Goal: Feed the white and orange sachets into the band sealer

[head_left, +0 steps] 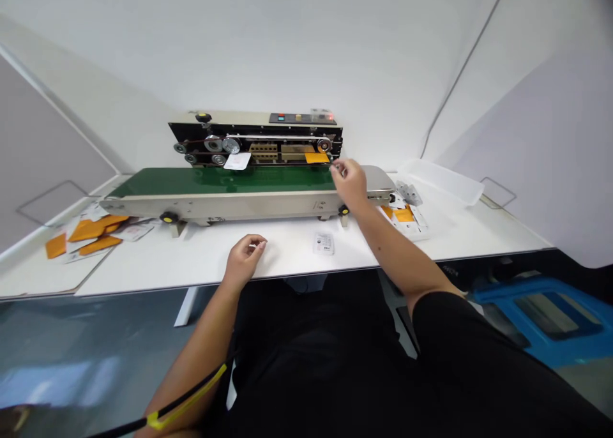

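Observation:
A band sealer (258, 135) with a green conveyor belt (191, 180) stands on the white table. An orange packet (316, 158) sits at the sealer's right end. Just beside its right edge is my right hand (350, 181), fingers pinched; what is between them, if anything, is hidden. Further left, a white packet (237, 161) sticks out of the sealer over the belt. My left hand (243, 258) hovers at the table's front edge, its fingers curled closed with nothing visible in them. Between my hands, a small printed packet (324, 244) lies flat on the table.
Orange and white packets (98, 230) are heaped at the left below the belt's end. More packets (405, 216) lie right of the conveyor, near a translucent plastic bin (443, 181). A blue plastic stool or crate (550, 317) stands below the table at right.

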